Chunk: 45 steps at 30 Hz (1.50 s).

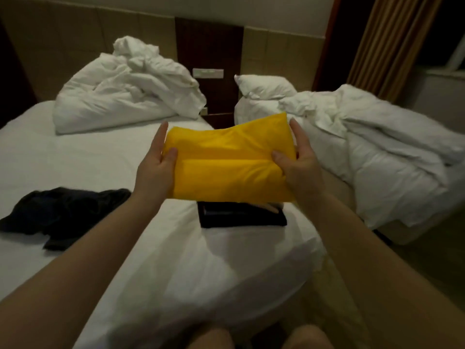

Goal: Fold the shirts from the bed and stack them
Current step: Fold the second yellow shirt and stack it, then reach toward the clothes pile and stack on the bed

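Two bare knees point(214, 336) are showing at six o'clock, at the very bottom of the view, and both forearms are reaching out from there over the bed point(88, 157). Just beyond the bed's near corner a folded dark stack point(241, 217) is lying flat on the white sheet, and the folded yellow shirt point(226, 162) is hanging in the air directly over it, apart from it. The left hand point(161, 157) is pinching the shirt's nine o'clock edge, thumb lying on top and fingers stretched along the side, while the right hand point(299, 159) is doing the same at the three o'clock edge, so the bundle is sagging a little between them. It is looking light, soft and limp, with nothing stiff in it; holding both short ends and lowering it level is probably the way to stop the folds sliding open. At eight o'clock a crumpled dark shirt point(63, 212) is waiting unfolded on the sheet, well apart from the stack. Farther off, at eleven o'clock, a heaped white duvet point(125, 89) is sitting near the headboard, and at two o'clock a second bed point(377, 137) is carrying its own rumpled bedding and a pillow point(264, 86). At twelve o'clock a pale wall panel point(207, 73) is showing between the beds; no writing or label is reading clearly on it or on any garment
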Motion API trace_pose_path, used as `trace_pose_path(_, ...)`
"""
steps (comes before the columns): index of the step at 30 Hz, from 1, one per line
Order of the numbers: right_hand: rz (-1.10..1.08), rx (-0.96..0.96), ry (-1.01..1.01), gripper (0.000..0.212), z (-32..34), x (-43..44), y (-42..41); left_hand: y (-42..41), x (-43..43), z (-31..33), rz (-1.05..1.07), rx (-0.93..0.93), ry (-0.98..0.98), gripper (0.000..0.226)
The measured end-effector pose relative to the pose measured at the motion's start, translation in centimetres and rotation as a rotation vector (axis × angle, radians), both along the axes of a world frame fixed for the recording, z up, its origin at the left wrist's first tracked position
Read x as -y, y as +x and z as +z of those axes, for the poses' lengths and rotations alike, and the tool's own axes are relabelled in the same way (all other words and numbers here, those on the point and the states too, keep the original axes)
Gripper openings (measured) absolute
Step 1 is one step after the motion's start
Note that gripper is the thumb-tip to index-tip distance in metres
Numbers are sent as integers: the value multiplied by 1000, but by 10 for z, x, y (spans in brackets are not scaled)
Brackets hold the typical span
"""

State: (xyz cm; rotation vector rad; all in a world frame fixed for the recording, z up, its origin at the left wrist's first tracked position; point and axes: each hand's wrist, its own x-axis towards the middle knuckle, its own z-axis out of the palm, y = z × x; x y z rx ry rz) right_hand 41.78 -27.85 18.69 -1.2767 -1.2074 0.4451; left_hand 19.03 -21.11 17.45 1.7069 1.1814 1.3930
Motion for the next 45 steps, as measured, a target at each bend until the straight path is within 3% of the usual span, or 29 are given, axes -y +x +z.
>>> trace_pose_path(6,-34,-58,-52,63,26,-77,68,65,-73,40,-169,65,-14,31)
trace_pose_path(11,1,-97,-359,71,-47,-149,102,85,-124,-29,-66,-295,-245,34)
trace_pose_path(15,-4,-58,-530,77,-125,-171,95,76,-134,-91,-34,-533,-302,47)
trace_pose_path(19,-72,54,-500,72,-127,-169,92,79,-143,-97,-29,-557,-273,43)
trace_pose_path(24,-240,508,-450,61,-83,-146,80,77,-128,-82,26,-519,-215,52)
trace_pose_path(29,-292,741,-256,56,-30,-120,26,37,-87,-46,146,-485,-45,57)
trace_pose_path(36,-184,809,-75,54,10,-86,-93,-76,-21,-7,353,-482,6,57)
trace_pose_path(45,14,897,-27,56,-7,-85,-229,-213,31,-14,615,-566,-93,58)
